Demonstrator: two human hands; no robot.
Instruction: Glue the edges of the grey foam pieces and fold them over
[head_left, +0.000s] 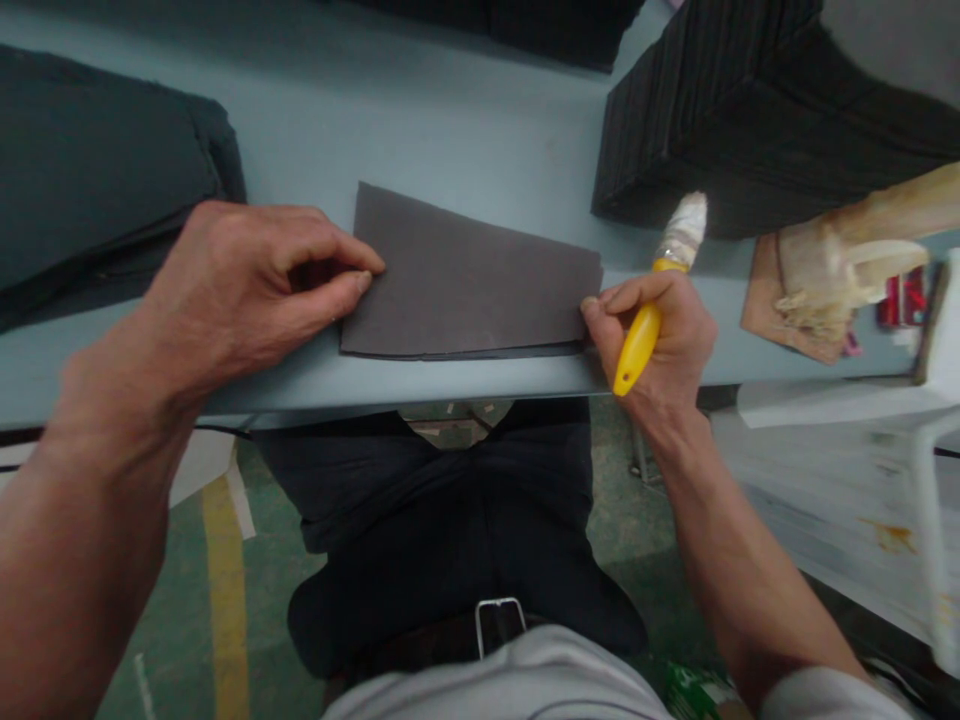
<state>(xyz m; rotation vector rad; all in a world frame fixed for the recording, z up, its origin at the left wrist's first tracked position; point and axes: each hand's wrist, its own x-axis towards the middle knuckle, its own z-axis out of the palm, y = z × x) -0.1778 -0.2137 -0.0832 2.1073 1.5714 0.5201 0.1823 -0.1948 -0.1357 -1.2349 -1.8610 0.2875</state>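
Head view looks down on a dark grey sheet (465, 275) that lies flat on the pale blue tabletop (420, 120), close to its near edge and between the two hands. Its long axis goes from left to right, almost parallel with this edge, so each hand is at one short end. The left hand (255, 290) is narrow: thumb and first finger pinch the left edge of the sheet. The right hand (671, 340) is closed around a brush with yellow handle (637, 345), and its white crusted bristles (686, 232) point to the far side. Its fingertips (589, 308) touch the right edge of the sheet. A stack of dark sheets (750, 130) stands far right, and a dark pile (97, 170) lies far left.
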